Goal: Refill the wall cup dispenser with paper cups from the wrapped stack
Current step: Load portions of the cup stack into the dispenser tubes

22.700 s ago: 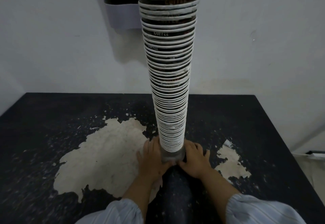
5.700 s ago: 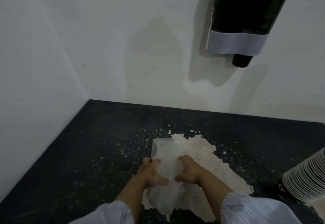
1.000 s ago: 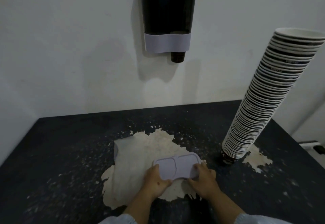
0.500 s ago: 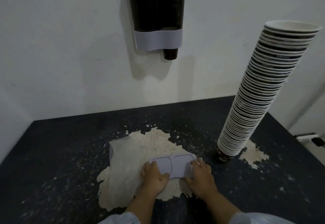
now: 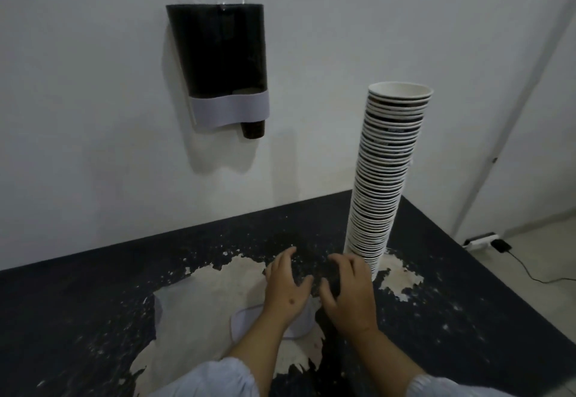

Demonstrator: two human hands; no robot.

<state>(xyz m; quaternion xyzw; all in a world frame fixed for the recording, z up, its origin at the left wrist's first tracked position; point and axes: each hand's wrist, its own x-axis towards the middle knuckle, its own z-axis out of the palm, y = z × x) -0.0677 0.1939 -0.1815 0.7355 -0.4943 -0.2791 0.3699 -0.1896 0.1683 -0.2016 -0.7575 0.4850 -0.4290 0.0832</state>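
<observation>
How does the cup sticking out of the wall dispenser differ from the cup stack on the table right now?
The cup in the dispenser is a single one hanging from the wall unit, only its dark bottom showing; the cup stack is many cups standing on the table. The dispenser cup's rim is hidden; the stack's top rim opens upward, white inside. Both look like dark paper cups.

Right of the hands: the tall cup stack (image 5: 386, 178) stands upright on the counter (image 5: 78, 309), just beside the right hand (image 5: 349, 297).
Under the left hand (image 5: 286, 290): a pale lid (image 5: 241, 323) lies flat on the counter.
Back wall: the dispenser (image 5: 221, 63) juts out above the counter, one cup (image 5: 253, 129) poking from its bottom.
Between dispenser and stack: open wall and air.
Left counter: open.
</observation>
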